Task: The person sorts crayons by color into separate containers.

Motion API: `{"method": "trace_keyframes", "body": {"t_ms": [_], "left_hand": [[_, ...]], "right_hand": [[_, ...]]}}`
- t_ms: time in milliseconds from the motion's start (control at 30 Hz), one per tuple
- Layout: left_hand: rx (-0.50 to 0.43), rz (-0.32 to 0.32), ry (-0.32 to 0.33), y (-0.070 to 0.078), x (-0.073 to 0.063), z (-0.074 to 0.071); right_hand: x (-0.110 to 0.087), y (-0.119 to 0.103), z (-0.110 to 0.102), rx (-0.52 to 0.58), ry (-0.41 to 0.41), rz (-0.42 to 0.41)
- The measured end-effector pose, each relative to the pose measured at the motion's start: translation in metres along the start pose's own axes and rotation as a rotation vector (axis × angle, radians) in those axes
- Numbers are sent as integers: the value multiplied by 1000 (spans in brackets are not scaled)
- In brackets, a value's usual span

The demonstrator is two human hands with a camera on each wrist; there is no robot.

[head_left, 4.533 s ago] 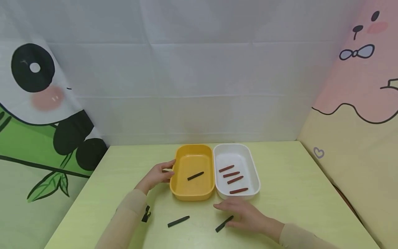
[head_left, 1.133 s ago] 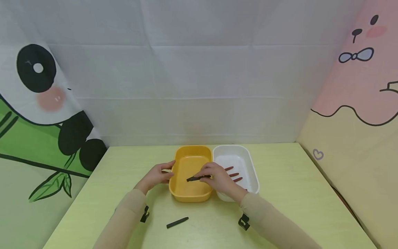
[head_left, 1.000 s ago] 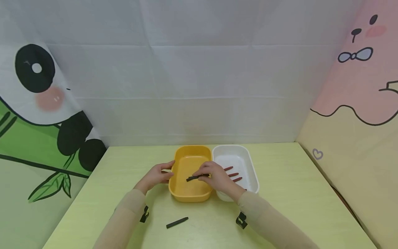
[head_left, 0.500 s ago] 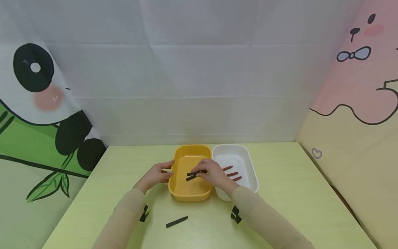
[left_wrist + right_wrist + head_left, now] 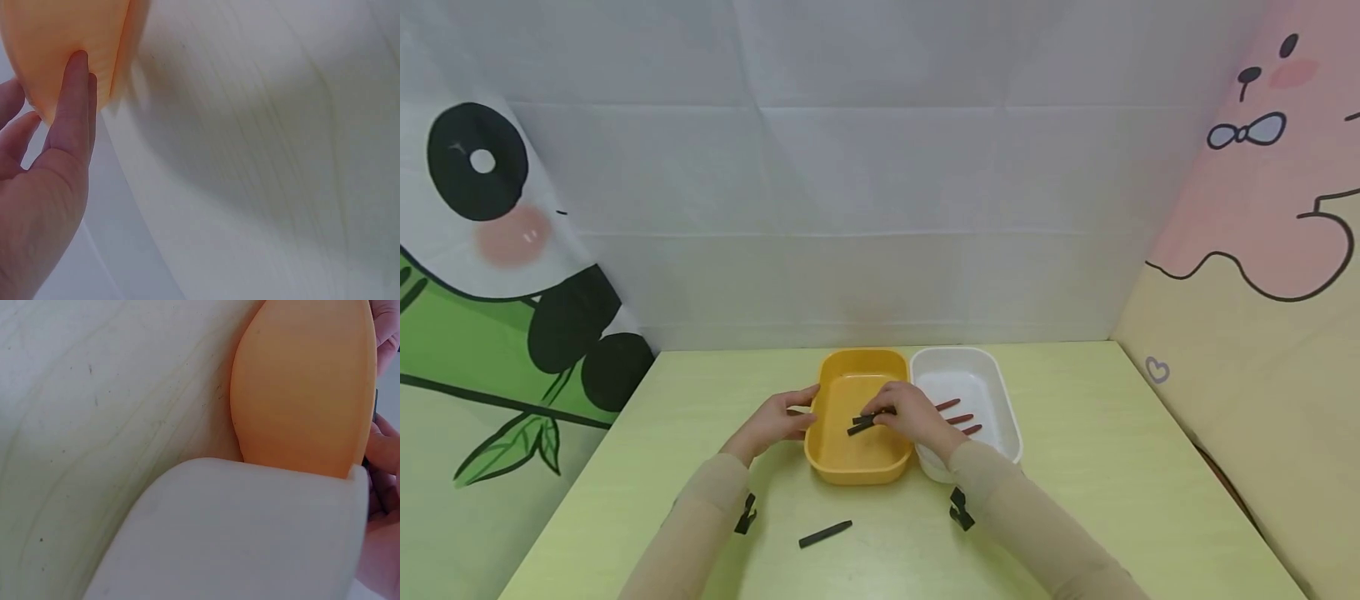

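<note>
In the head view, my left hand (image 5: 772, 423) rests on the left wall of a yellow tray (image 5: 859, 468), its fingers fairly straight. The left wrist view shows the fingers (image 5: 75, 106) lying against the tray's outer side. Over the tray's right half, my right hand (image 5: 916, 415) pinches a black crayon (image 5: 861, 420) between thumb and fingertips, low inside the tray. Just below that one lies a second black crayon (image 5: 859, 429), partly covered by the hand. Another black crayon (image 5: 825, 533) lies on the table in front of the yellow tray.
A white tray (image 5: 964, 375) stands right beside the yellow one. Several red crayons (image 5: 960, 419) lie in it, partly hidden by my right hand and forearm. Fabric with cartoon animals hangs around the pale yellow table (image 5: 1060, 433).
My right hand has brought a black crayon from the table into the yellow tray, then shifted it slightly up, beside the other one. The left hand stays at the tray's side.
</note>
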State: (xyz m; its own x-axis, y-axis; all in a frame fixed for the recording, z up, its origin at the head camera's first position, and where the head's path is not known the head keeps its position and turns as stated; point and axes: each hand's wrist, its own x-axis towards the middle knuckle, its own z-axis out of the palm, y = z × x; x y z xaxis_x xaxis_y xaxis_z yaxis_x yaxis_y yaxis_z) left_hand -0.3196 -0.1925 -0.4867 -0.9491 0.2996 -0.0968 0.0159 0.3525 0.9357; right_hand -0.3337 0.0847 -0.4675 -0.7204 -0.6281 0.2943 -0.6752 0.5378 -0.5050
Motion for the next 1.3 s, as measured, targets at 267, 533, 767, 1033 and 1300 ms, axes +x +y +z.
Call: {"method": "trace_keyframes", "body": {"t_ms": [267,533,767,1033,1300], "left_hand": [[3,6,0,-2,1,-1],[-2,14,4,-3,2,0],[-5,7,0,-2,2,1],[-14,-1,-2,-1,2,0],[10,9,0,0,2,0]], "right_hand": [[3,2,3,1,-20,7],[1,1,5,14,-28,30],[-9,-9,3,50,-69,16],[-21,-26,-4,72,-82,-32],[-31,-39,-9,53,-65,-135]]}}
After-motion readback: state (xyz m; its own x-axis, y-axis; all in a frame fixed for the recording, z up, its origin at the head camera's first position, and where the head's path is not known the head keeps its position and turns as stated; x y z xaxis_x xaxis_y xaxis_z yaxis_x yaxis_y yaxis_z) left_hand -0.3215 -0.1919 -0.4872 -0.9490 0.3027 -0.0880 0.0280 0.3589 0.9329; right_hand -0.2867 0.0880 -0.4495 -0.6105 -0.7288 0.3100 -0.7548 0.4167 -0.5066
